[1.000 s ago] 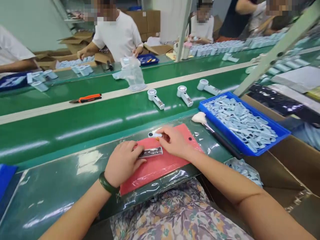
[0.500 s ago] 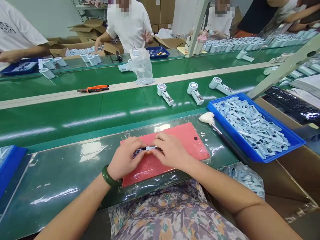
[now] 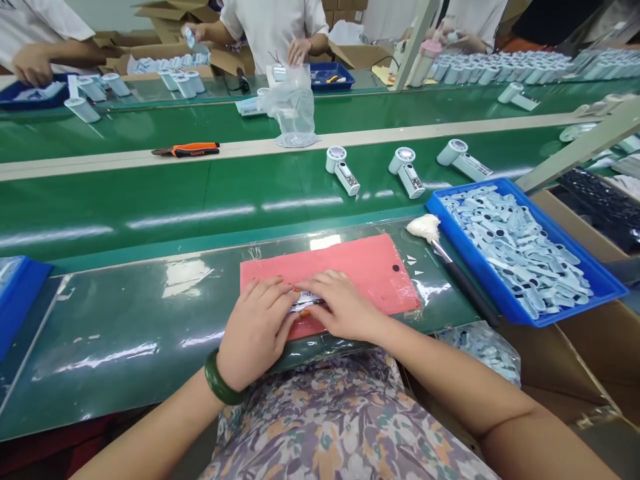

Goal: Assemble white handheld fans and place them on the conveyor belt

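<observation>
Over a red pad [image 3: 345, 257] on the bench, my left hand [image 3: 260, 323] and my right hand [image 3: 345, 308] grip a small pale piece with dark lettering [image 3: 303, 301] from its two ends. Fingers cover most of it, so its full shape is hidden; it resembles a handle part of the handheld fans nearby. Both hands are closed, thumbs on the near side and fingertips on the far side. A green bangle [image 3: 220, 380] circles my left wrist. To the right lies a black-handled tool with a white wrapped head [image 3: 463, 287].
A blue tray [image 3: 520, 317] of pale blue parts stands at right. Handheld fans [image 3: 345, 175] lie on the green belt [image 3: 175, 213], with orange-handled pliers [image 3: 193, 150] and a plastic bag [image 3: 293, 117] behind. Co-workers' hands [image 3: 300, 50] work across the belt.
The pale piece has turned in my hands, so its lettering now faces up. My hands have come slightly nearer to me on the pad. The camera view has tilted down.
</observation>
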`<action>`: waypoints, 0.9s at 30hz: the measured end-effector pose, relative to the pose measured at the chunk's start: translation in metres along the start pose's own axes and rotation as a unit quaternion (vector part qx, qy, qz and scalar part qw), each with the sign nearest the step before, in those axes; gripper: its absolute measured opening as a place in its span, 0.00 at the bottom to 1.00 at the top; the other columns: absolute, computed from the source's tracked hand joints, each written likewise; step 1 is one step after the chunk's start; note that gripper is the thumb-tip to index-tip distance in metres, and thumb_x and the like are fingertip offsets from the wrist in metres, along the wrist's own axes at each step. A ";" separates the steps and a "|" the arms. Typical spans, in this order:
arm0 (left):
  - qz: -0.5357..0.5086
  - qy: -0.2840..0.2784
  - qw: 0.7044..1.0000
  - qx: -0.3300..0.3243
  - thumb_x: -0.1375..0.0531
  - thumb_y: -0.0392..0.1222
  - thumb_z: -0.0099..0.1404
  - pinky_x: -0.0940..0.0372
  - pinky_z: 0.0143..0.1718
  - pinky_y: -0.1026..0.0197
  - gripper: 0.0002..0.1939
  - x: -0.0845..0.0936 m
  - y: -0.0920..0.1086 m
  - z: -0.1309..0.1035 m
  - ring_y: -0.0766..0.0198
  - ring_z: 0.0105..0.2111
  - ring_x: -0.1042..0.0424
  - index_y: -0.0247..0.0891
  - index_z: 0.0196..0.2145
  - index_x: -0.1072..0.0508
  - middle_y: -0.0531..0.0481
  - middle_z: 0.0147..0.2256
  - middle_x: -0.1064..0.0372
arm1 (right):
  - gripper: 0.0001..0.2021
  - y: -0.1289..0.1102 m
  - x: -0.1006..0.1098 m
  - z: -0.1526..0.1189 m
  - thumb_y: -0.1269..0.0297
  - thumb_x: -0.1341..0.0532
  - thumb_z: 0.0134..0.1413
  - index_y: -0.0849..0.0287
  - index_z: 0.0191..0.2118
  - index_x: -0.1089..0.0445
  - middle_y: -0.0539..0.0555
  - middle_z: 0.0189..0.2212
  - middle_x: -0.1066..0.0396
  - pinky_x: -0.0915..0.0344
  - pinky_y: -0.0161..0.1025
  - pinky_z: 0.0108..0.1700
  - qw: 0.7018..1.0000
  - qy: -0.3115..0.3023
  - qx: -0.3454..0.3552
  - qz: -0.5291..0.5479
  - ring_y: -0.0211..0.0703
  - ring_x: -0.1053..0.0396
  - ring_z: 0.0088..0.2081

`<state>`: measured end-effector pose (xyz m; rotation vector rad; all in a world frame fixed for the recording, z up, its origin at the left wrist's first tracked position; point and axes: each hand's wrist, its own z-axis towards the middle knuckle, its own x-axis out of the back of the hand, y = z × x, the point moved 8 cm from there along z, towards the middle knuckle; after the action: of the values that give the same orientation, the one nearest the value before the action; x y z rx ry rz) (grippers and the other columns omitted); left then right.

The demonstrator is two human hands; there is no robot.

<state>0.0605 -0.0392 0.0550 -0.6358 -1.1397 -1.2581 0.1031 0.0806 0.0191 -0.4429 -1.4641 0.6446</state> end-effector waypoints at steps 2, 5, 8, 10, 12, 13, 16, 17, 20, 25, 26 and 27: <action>0.007 0.006 1.000 0.005 0.48 0.39 0.75 0.29 0.52 0.40 0.12 -0.001 0.000 0.002 0.46 0.52 0.26 0.37 0.49 0.27 0.42 0.48 0.23 | 0.18 0.000 -0.002 -0.001 0.72 0.37 0.69 0.60 0.61 0.32 0.59 0.52 0.29 0.38 0.54 0.55 1.000 0.015 -0.005 -0.027 0.55 0.35 0.52; -0.008 -0.017 1.000 -0.013 0.46 0.40 0.75 0.29 0.52 0.43 0.12 -0.002 0.001 0.007 0.48 0.50 0.26 0.36 0.49 0.26 0.43 0.47 0.23 | 0.18 0.000 -0.007 0.000 0.69 0.37 0.71 0.61 0.63 0.34 0.60 0.53 0.30 0.39 0.54 0.55 0.999 0.004 0.009 -0.050 0.56 0.36 0.53; 0.000 -0.037 0.999 -0.025 0.46 0.39 0.73 0.30 0.54 0.44 0.12 0.000 0.001 0.009 0.47 0.53 0.27 0.36 0.50 0.27 0.42 0.48 0.23 | 0.23 -0.002 -0.009 0.001 0.69 0.36 0.70 0.63 0.66 0.38 0.61 0.55 0.32 0.39 0.54 0.57 0.997 -0.014 0.042 -0.064 0.57 0.37 0.55; 0.010 -0.031 0.999 -0.027 0.46 0.38 0.73 0.30 0.52 0.45 0.12 0.002 0.002 0.009 0.48 0.51 0.26 0.36 0.49 0.27 0.41 0.48 0.23 | 0.23 -0.002 -0.009 0.001 0.69 0.37 0.69 0.63 0.66 0.38 0.62 0.55 0.32 0.38 0.55 0.56 0.996 -0.013 0.047 -0.079 0.58 0.37 0.54; 0.009 -0.021 0.999 -0.029 0.47 0.38 0.74 0.29 0.49 0.46 0.11 0.003 0.002 0.010 0.51 0.47 0.25 0.36 0.48 0.27 0.42 0.47 0.23 | 0.22 -0.001 -0.010 0.001 0.69 0.37 0.70 0.63 0.65 0.37 0.62 0.55 0.32 0.38 0.56 0.54 0.995 -0.005 0.042 -0.089 0.59 0.38 0.53; 0.008 -0.018 0.999 -0.031 0.48 0.38 0.74 0.29 0.49 0.47 0.11 0.004 0.003 0.010 0.51 0.46 0.25 0.36 0.47 0.27 0.42 0.46 0.23 | 0.22 0.000 -0.010 0.002 0.68 0.37 0.70 0.63 0.65 0.37 0.62 0.54 0.32 0.37 0.56 0.54 0.995 -0.002 0.039 -0.088 0.59 0.37 0.53; 0.001 -0.016 0.999 -0.034 0.47 0.39 0.74 0.29 0.49 0.47 0.11 0.004 0.002 0.010 0.51 0.47 0.25 0.37 0.48 0.27 0.43 0.46 0.23 | 0.21 0.001 -0.009 0.002 0.69 0.38 0.69 0.61 0.65 0.36 0.61 0.53 0.31 0.37 0.55 0.54 0.998 -0.004 0.034 -0.057 0.57 0.37 0.53; -0.003 -0.016 0.999 -0.033 0.47 0.39 0.74 0.29 0.50 0.46 0.11 0.005 0.002 0.010 0.51 0.49 0.26 0.37 0.49 0.27 0.44 0.47 0.23 | 0.22 0.001 -0.008 0.002 0.70 0.37 0.69 0.61 0.65 0.36 0.60 0.54 0.31 0.37 0.55 0.55 0.998 -0.005 0.033 -0.045 0.56 0.37 0.53; -0.014 -0.015 1.000 -0.016 0.47 0.39 0.75 0.30 0.53 0.45 0.12 0.005 0.000 0.008 0.50 0.54 0.28 0.38 0.51 0.28 0.46 0.49 0.23 | 0.22 0.000 -0.003 0.002 0.72 0.37 0.68 0.63 0.65 0.36 0.59 0.56 0.31 0.39 0.54 0.57 0.999 -0.009 0.032 -0.015 0.55 0.37 0.55; -0.045 -0.017 0.998 0.040 0.48 0.39 0.76 0.30 0.52 0.46 0.10 0.002 -0.004 0.009 0.53 0.50 0.27 0.39 0.48 0.29 0.47 0.47 0.24 | 0.18 0.000 -0.001 0.005 0.73 0.36 0.67 0.61 0.61 0.31 0.56 0.51 0.29 0.39 0.53 0.53 1.000 -0.021 0.010 0.002 0.55 0.36 0.52; -0.047 -0.024 0.997 0.048 0.48 0.38 0.75 0.30 0.52 0.46 0.10 0.000 -0.004 0.009 0.53 0.50 0.27 0.39 0.48 0.29 0.47 0.46 0.24 | 0.18 0.000 -0.001 0.005 0.73 0.37 0.67 0.61 0.60 0.31 0.56 0.51 0.29 0.39 0.53 0.52 1.000 -0.018 0.006 0.003 0.55 0.36 0.52; -0.042 -0.031 0.997 0.050 0.48 0.38 0.75 0.31 0.52 0.46 0.10 -0.001 -0.003 0.009 0.53 0.50 0.27 0.40 0.49 0.29 0.47 0.46 0.24 | 0.18 0.000 -0.002 0.006 0.73 0.37 0.67 0.61 0.60 0.31 0.56 0.51 0.29 0.39 0.53 0.53 1.000 -0.013 0.004 0.004 0.55 0.36 0.52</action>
<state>0.0549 -0.0312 0.0567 -0.5596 -1.2854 -1.2509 0.0974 0.0788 0.0177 -0.4367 -1.4852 0.6645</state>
